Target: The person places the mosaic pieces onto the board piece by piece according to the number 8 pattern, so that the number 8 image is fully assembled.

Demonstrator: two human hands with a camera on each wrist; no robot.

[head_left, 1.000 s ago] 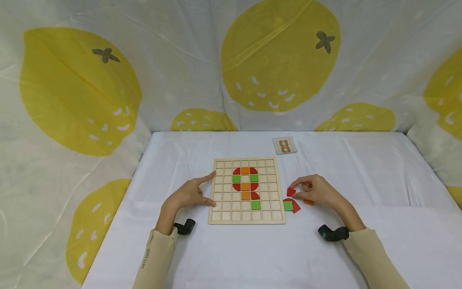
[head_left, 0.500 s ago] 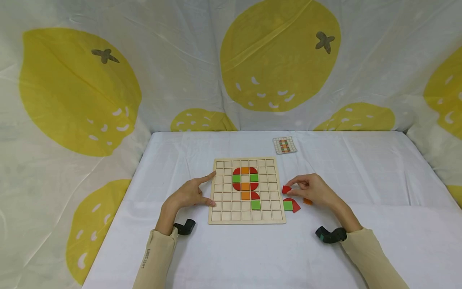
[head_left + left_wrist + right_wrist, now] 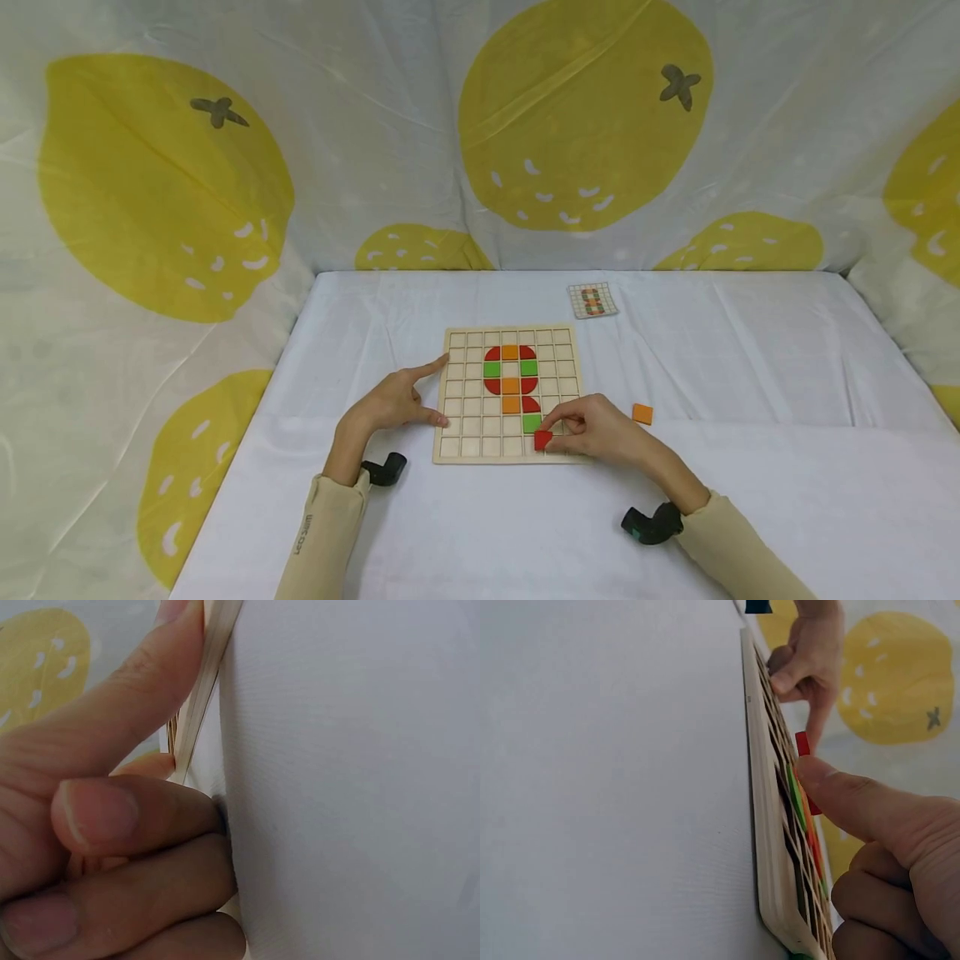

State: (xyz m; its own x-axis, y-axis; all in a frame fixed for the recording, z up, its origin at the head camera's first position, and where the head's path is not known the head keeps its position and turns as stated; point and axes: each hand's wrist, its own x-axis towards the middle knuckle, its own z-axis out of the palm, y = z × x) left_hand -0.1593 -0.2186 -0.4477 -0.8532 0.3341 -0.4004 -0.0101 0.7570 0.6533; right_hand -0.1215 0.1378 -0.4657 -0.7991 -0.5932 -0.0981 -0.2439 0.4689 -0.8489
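Observation:
A wooden grid board (image 3: 468, 450) lies flat on the white cloth. Along its left edge, my left hand (image 3: 390, 404) rests with straight index finger and thumb spread apart; in the left wrist view its other fingers (image 3: 150, 892) are curled. Over the lower right of the grid, my right hand (image 3: 600, 429) pinches a red tile (image 3: 543, 441) between thumb and fingertips. That tile is just below a green square tile (image 3: 532, 423) set in the board. In the right wrist view, the thumb (image 3: 855, 799) covers the middle of the red tile (image 3: 802, 741).
Red, green and orange (image 3: 510, 404) tiles fill several cells mid-board. One loose orange square (image 3: 642, 414) lies right of the board. Behind it is a small card (image 3: 592, 301) printed with a coloured grid pattern. My right hand hides the cloth beside the board's lower right.
From right of the board, my right hand has carried the red tile left and nearer, over the grid's lower part. It now covers the loose green and red tiles. The left hand stays put.

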